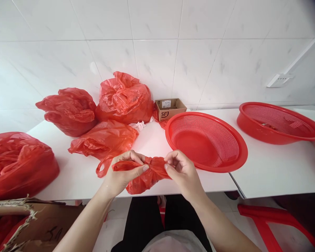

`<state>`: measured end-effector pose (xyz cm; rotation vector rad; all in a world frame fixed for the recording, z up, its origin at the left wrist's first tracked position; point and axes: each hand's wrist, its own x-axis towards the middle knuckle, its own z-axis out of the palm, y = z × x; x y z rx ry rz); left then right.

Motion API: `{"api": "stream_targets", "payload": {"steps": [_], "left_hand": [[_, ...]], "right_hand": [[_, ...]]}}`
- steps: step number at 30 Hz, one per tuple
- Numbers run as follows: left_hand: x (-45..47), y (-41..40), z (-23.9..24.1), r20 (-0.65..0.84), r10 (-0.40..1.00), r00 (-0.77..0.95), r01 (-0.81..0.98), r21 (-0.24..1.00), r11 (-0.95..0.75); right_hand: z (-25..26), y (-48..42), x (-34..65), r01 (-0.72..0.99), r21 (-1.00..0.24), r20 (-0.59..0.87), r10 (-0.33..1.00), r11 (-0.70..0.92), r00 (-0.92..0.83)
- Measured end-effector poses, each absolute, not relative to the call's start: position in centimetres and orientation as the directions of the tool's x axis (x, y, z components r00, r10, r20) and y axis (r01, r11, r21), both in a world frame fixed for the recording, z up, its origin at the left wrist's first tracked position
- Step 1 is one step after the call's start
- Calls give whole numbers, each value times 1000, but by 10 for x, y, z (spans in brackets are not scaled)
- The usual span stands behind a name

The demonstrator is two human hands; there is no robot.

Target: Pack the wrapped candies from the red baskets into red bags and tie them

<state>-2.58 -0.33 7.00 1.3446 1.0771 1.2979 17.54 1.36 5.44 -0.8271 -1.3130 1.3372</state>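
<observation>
Close to the table's front edge, a small red plastic bag [143, 183] is held up between my two hands. My left hand [126, 171] pinches its gathered neck, with the thumb pressed against the twist. On the other side, my right hand [181, 169] grips the bag's right end between thumb and fingers. What lies inside the bag cannot be made out. Just behind my left hand, a flattened red plastic bag [107, 138] lies with one handle loop toward me. Beyond my right hand sits a round red mesh basket [199, 147].
Full red bags stand at the far left [23, 164], left back [70, 113] and against the wall [124, 101]. A small cardboard box [172, 109] is behind the basket. Another red basket [273, 136] holds small items at right. An open carton [49, 217] stands lower left, a red stool [265, 213] lower right.
</observation>
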Motion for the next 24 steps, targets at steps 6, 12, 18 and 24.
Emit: {"api": "stream_targets", "payload": {"steps": [6, 12, 18, 24], "left_hand": [[-29, -3, 82, 252, 956, 151, 219, 935, -281], [-27, 4, 58, 519, 854, 37, 410, 771, -487], [-22, 3, 48, 714, 700, 16, 484, 607, -630], [-27, 0, 74, 738, 652, 176, 634, 421, -648]], "right_hand": [[58, 29, 166, 77, -881, 401, 824, 467, -401], [44, 12, 137, -83, -934, 353, 865, 347, -357], [35, 15, 136, -338, -940, 191, 895, 49, -404], [58, 31, 149, -178, -967, 246, 842, 181, -479]]}}
